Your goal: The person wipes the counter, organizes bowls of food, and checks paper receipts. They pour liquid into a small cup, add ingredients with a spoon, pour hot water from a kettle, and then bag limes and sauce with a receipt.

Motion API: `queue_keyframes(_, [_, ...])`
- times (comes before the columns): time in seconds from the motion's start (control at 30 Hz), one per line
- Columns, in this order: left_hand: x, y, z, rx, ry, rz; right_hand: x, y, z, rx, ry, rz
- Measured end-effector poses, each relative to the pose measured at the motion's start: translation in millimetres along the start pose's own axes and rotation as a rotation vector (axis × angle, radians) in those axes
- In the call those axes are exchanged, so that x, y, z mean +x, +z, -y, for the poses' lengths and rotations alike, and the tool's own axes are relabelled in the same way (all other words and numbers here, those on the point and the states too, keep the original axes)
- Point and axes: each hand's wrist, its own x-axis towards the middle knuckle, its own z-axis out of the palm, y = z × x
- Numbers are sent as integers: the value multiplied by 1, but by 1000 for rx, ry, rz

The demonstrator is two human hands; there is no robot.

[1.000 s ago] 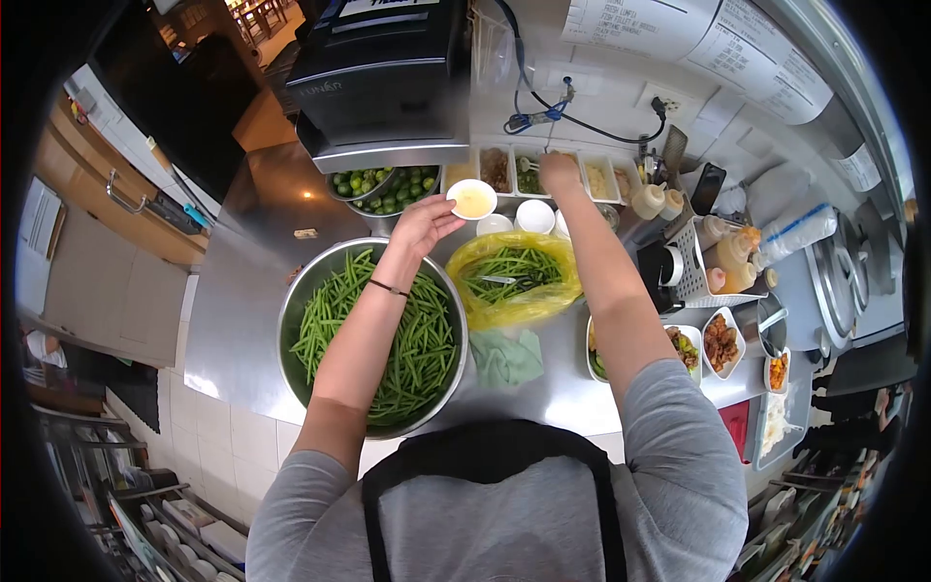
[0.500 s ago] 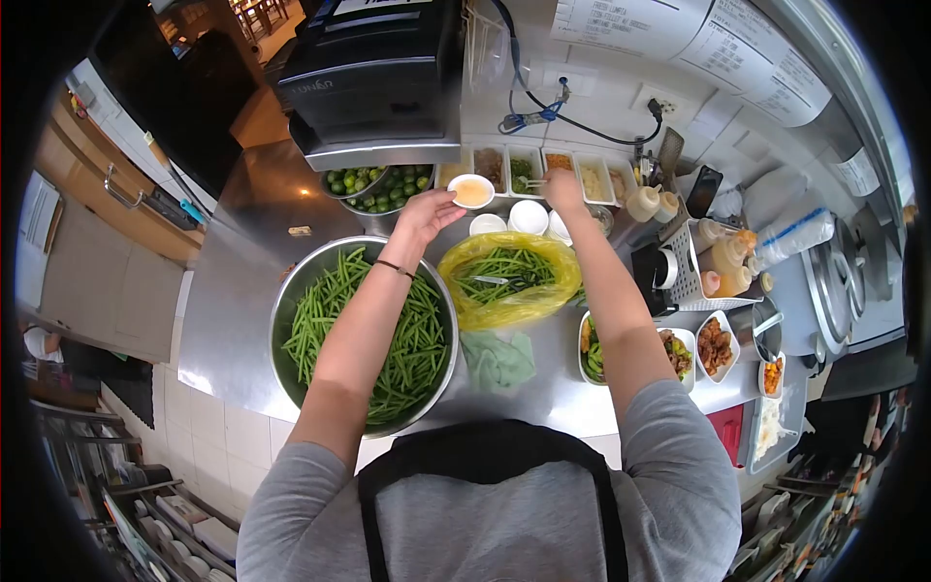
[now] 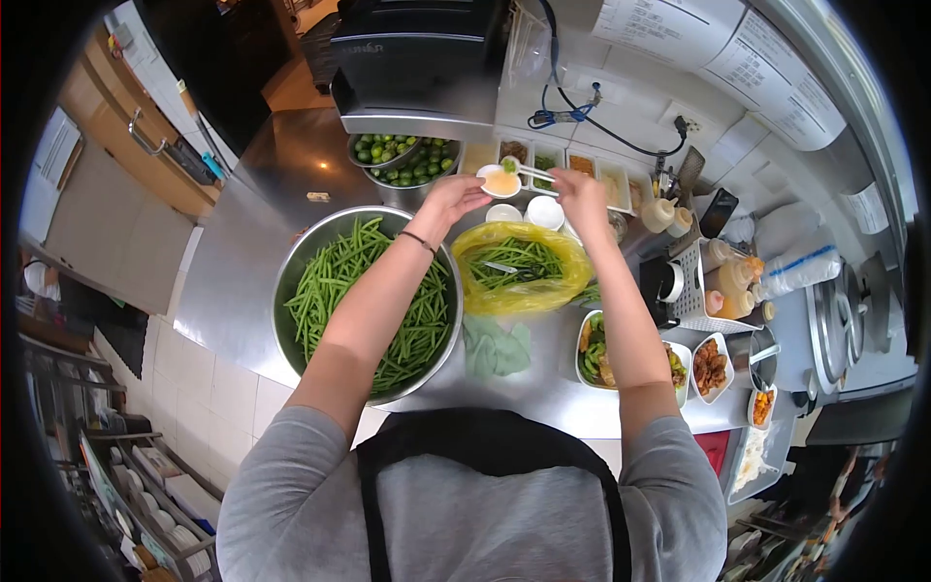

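Note:
A small white bowl (image 3: 499, 181) with pale orange liquid is held at its left rim by my left hand (image 3: 456, 199). My right hand (image 3: 578, 197) is closed on white tongs (image 3: 539, 174), whose tips hold a bit of chopped green (image 3: 510, 165) over the bowl. Behind the bowl stands a row of seasoning containers (image 3: 613, 184), one with chopped greens (image 3: 546, 159). White cups (image 3: 544, 211) stand just in front of the tongs. Below my hands lies a yellow plastic bag (image 3: 531, 297) with green beans (image 3: 514, 260) and a metal utensil.
A large steel bowl (image 3: 287, 341) of green beans sits on the left, with bowls of green citrus (image 3: 420, 170) behind it. A green cloth (image 3: 497, 347) lies at the front. Food dishes (image 3: 713, 369) and a bottle basket (image 3: 690, 291) stand on the right.
The tongs have come out of the chopped-greens container and moved left, over the small bowl, with some green at their tips. The camera view has shifted slightly.

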Motion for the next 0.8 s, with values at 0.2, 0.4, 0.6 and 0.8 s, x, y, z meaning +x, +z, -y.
queue_keyframes(0.2, [-13, -9, -15, -5, 32, -4, 12, -11, 52, -428, -263, 0])
queue_keyframes(0.4, [-55, -44, -48, 29, 36, -55, 19, 19, -24, -757, -49, 202])
queue_keyframes(0.6, [-114, -110, -93, 122, 33, -48, 2, 39, -75, -792, 106, 453])
queue_keyframes(0.8, [-157, -178, -142, 192, 84, -231, -4, 9, -30, -541, 35, 265])
